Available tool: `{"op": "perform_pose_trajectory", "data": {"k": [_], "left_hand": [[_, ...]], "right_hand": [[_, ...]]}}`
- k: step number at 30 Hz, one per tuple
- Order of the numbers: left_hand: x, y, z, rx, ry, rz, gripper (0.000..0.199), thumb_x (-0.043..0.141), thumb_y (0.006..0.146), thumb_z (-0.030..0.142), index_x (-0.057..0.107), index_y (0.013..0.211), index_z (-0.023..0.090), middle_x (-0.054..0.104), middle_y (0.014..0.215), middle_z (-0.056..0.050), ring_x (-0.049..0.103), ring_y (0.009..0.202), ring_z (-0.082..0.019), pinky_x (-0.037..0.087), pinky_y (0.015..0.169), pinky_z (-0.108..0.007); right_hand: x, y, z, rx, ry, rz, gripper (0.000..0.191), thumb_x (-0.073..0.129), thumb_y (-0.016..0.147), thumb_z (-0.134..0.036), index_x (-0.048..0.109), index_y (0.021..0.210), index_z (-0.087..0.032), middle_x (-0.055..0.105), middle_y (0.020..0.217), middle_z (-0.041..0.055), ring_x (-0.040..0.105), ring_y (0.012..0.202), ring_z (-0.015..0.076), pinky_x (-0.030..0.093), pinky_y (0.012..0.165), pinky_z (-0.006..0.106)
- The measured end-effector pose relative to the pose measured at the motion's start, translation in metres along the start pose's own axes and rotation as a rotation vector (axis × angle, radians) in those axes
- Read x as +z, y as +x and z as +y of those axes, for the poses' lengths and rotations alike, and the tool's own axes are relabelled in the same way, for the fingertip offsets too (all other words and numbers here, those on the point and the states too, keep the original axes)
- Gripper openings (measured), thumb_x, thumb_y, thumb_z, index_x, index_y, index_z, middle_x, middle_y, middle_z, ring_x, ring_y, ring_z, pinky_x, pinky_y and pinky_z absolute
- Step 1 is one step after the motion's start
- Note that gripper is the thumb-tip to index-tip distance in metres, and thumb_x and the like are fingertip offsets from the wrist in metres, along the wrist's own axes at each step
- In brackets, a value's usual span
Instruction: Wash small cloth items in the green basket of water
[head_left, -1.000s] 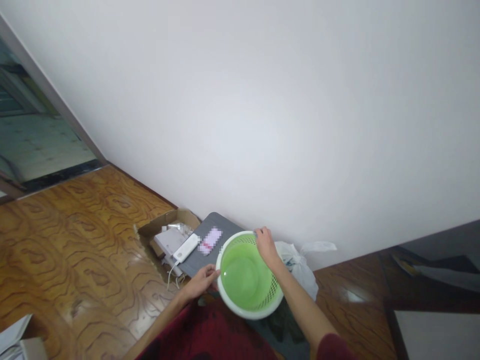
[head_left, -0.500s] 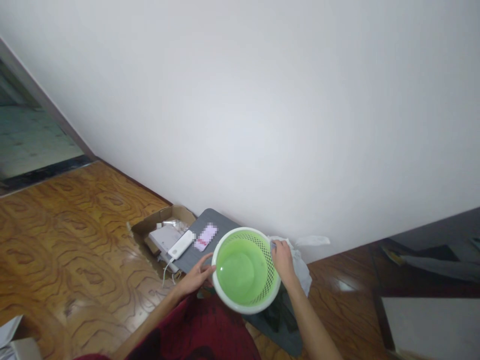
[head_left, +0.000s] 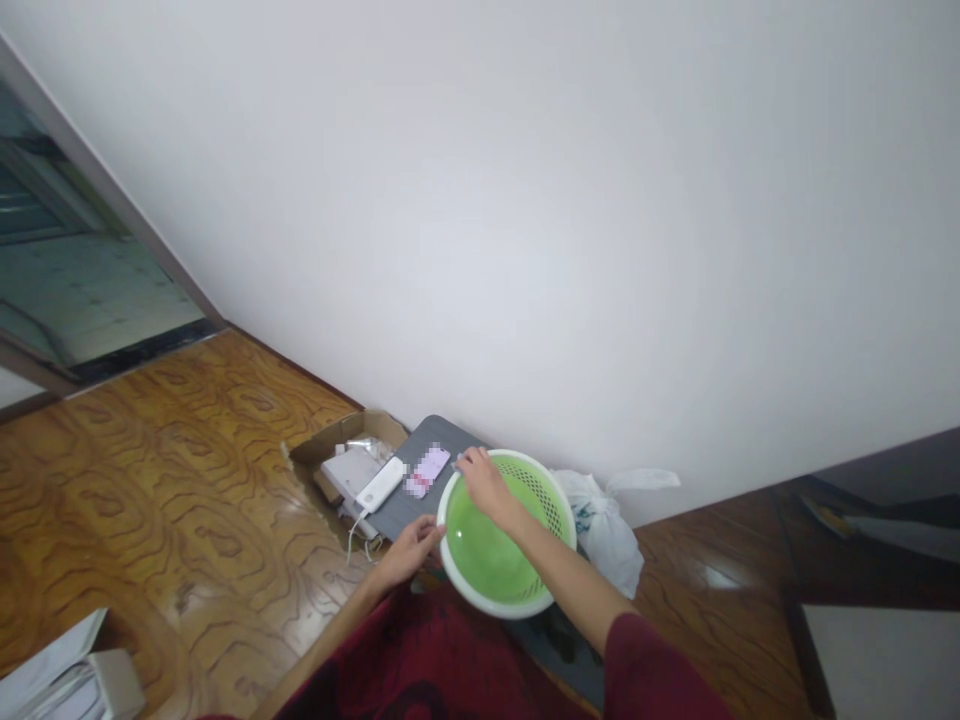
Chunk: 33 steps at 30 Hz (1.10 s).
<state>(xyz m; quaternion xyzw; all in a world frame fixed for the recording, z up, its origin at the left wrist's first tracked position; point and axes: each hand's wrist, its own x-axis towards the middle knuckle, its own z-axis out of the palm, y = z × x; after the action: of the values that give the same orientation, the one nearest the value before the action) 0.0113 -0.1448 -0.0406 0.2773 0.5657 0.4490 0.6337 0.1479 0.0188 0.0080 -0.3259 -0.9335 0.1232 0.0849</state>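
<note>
A round green plastic strainer basket [head_left: 491, 555] with a white rim and a perforated far side is tilted toward me in front of my body. My left hand [head_left: 412, 550] is closed on its left rim, thumb and fingers pinching the edge. Reaching across the opening, my right hand [head_left: 486, 484] is closed at the far left rim. A small bluish-grey thing [head_left: 457, 459] pokes out at its fingertips, too small to name. My right forearm hides part of the basket's inside.
Behind the basket is a grey stool top [head_left: 442, 432] with a phone [head_left: 429, 470] and a white power strip [head_left: 381, 486]. Left of it stands an open cardboard box [head_left: 322, 445]; right, a tied white plastic bag [head_left: 611, 540]. A white wall [head_left: 480, 220] rises behind.
My right hand has moved from the basket's right rim across to its far left rim, carrying the small bluish-grey thing. My left hand stays on the left rim. The view has shifted slightly.
</note>
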Motion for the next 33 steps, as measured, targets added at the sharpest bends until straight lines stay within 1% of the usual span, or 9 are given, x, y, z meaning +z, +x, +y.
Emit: {"op": "perform_pose_trajectory", "data": {"k": [4,7,9,12,15,19,23,28,33], "left_hand": [[0.0,0.0,0.001,-0.002,-0.021,0.002,0.074,0.083,0.06,0.08,0.06,0.093,0.018,0.067,0.074,0.001,0.064,0.055,-0.013,0.054,0.057,-0.028],[-0.001,-0.001,0.002,-0.015,-0.008,-0.005,0.072,0.083,0.062,0.079,0.06,0.092,0.018,0.067,0.073,0.001,0.065,0.057,-0.013,0.055,0.058,-0.028],[-0.003,-0.001,0.004,-0.03,0.011,-0.01,0.071,0.083,0.063,0.078,0.06,0.093,0.017,0.069,0.075,0.0,0.067,0.059,-0.014,0.057,0.06,-0.029],[-0.004,0.0,0.005,-0.034,0.027,-0.009,0.071,0.084,0.064,0.075,0.061,0.096,0.017,0.074,0.082,-0.003,0.07,0.062,-0.016,0.058,0.062,-0.03],[-0.004,0.0,0.005,-0.028,0.017,-0.005,0.068,0.089,0.063,0.068,0.062,0.098,0.016,0.076,0.086,-0.006,0.072,0.063,-0.019,0.058,0.061,-0.031],[-0.003,-0.001,0.006,-0.036,0.007,0.003,0.066,0.092,0.062,0.061,0.063,0.099,0.016,0.077,0.085,-0.006,0.073,0.063,-0.02,0.059,0.061,-0.031],[-0.003,-0.004,0.008,-0.054,-0.004,-0.011,0.066,0.089,0.064,0.065,0.062,0.099,0.017,0.076,0.082,-0.004,0.073,0.062,-0.019,0.06,0.062,-0.031],[-0.006,-0.003,0.007,-0.059,0.029,-0.018,0.072,0.085,0.064,0.074,0.061,0.1,0.017,0.075,0.083,-0.004,0.074,0.064,-0.02,0.063,0.068,-0.034],[-0.006,-0.003,0.007,-0.07,0.057,-0.017,0.076,0.083,0.063,0.077,0.061,0.102,0.017,0.076,0.09,-0.006,0.075,0.066,-0.02,0.064,0.07,-0.035]], "right_hand": [[0.008,-0.016,-0.029,-0.209,-0.011,-0.047,0.03,0.049,0.101,-0.006,0.076,0.11,-0.017,0.066,0.115,0.0111,0.051,0.111,0.0247,0.049,0.098,0.036],[0.008,-0.016,-0.025,-0.23,-0.03,-0.035,0.027,0.049,0.104,-0.011,0.076,0.108,-0.016,0.066,0.115,0.012,0.051,0.111,0.0251,0.05,0.095,0.036],[0.002,-0.009,-0.009,-0.164,-0.052,-0.014,0.027,0.049,0.103,-0.009,0.075,0.112,-0.015,0.065,0.116,0.0125,0.051,0.111,0.0246,0.05,0.095,0.035],[-0.01,-0.002,0.026,0.011,-0.099,0.021,0.031,0.049,0.101,-0.004,0.072,0.12,-0.013,0.064,0.12,0.0138,0.051,0.113,0.0241,0.048,0.099,0.035],[-0.024,-0.013,0.059,0.184,-0.169,0.015,0.033,0.048,0.101,-0.003,0.071,0.122,-0.014,0.064,0.119,0.0139,0.051,0.114,0.0244,0.047,0.101,0.034],[-0.038,-0.057,0.083,0.297,-0.21,-0.041,0.034,0.047,0.102,-0.006,0.07,0.126,-0.01,0.063,0.122,0.0162,0.051,0.117,0.0264,0.047,0.101,0.033],[-0.049,-0.11,0.087,0.342,-0.256,-0.079,0.035,0.046,0.101,-0.005,0.07,0.127,-0.008,0.063,0.125,0.0178,0.052,0.118,0.0282,0.045,0.105,0.035],[-0.055,-0.16,0.073,0.361,-0.25,-0.181,0.03,0.047,0.101,-0.008,0.076,0.112,-0.01,0.064,0.118,0.0178,0.054,0.115,0.03,0.046,0.102,0.037],[-0.042,-0.2,0.044,0.333,-0.078,-0.194,0.035,0.046,0.098,-0.003,0.077,0.11,-0.013,0.065,0.115,0.0151,0.055,0.114,0.0276,0.048,0.1,0.036]]}}
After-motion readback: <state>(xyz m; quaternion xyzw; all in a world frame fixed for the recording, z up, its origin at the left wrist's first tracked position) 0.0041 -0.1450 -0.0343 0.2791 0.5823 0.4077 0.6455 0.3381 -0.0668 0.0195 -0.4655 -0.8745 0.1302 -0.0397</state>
